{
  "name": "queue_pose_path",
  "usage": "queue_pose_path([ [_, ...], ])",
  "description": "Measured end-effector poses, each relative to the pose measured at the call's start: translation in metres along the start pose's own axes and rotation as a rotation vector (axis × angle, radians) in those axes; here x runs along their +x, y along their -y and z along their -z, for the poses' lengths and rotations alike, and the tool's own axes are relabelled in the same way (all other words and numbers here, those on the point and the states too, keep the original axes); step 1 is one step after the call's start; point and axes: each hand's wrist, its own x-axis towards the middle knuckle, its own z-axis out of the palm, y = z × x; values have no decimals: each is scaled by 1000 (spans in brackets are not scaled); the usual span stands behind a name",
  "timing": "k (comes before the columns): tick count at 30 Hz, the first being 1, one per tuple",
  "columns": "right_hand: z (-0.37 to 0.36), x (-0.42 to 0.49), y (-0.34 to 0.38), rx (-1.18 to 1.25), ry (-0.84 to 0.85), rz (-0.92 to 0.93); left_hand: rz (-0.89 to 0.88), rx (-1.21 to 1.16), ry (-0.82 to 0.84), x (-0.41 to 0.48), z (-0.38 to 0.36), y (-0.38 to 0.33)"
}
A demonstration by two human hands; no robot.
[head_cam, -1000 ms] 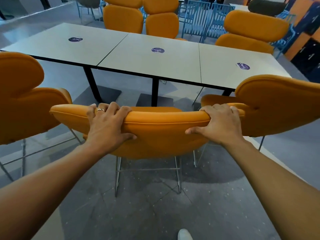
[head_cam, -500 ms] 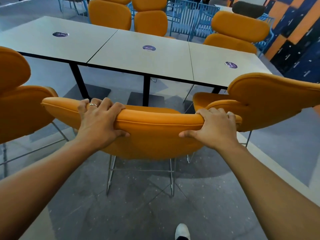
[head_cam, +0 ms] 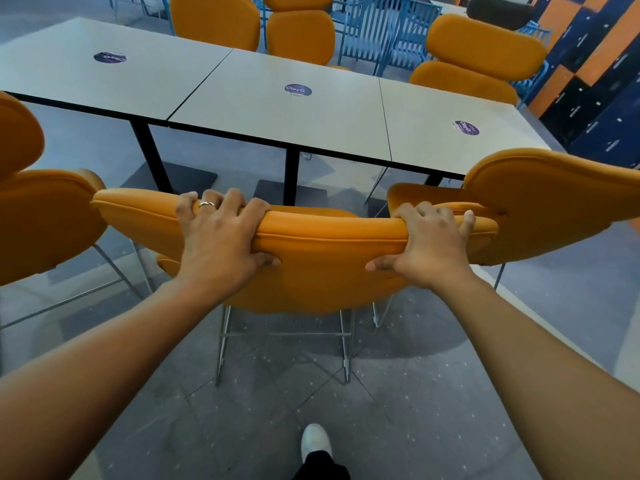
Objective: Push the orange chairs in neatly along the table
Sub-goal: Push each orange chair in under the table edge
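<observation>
The middle orange chair (head_cam: 311, 271) has slid closer to the desk (head_cam: 277, 112) over the last second. The person has stepped in after it, and a white shoe (head_cam: 313, 441) shows on the floor behind. The left hand (head_cam: 218, 244) and right hand (head_cam: 426, 247) each grip the backrest top, with fingers (head_cam: 235, 202) curled over the front and thumbs pressed on the back. The seat is near the desk edge but, I'd judge, not yet tucked under. It stands between the left orange chair (head_cam: 45, 220) and the right orange chair (head_cam: 554, 202), so more pushing seems needed.
</observation>
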Motion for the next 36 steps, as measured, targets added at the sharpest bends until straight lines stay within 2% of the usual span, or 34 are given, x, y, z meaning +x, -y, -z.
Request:
queue_pose_path([
  [27,-27,221,-52,-19,-23,35,38,31,-29,197,-80,-3],
  [36,-22,264,-91,16,33,42,43,-3,-65,225,-100,-41],
])
